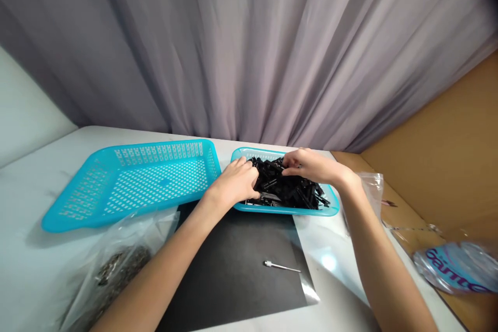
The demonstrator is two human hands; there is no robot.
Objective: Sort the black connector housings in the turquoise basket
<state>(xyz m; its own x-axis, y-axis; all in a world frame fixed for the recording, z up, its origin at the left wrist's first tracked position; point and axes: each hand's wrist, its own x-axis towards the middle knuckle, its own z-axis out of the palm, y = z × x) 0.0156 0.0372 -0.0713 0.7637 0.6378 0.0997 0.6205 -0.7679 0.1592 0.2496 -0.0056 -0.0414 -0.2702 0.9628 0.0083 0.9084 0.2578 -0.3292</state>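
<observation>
A small turquoise basket [288, 211] at the table's far middle is heaped with several black plastic parts [288, 187]. My left hand [236, 182] rests on the basket's left edge, fingers curled into the pile. My right hand [309, 164] reaches in from the right and pinches a black part at the top of the heap. A black mat [233, 264] lies in front of the basket, between my forearms. A thin metal pin [280, 267] lies on that mat.
A large empty turquoise basket [132, 181] sits to the left. A clear bag of small dark metal bits [116, 264] lies at the near left. Another clear bag [371, 187] and a cardboard box [439, 166] stand at the right, with a blue-printed bag [459, 264]. A grey curtain hangs behind.
</observation>
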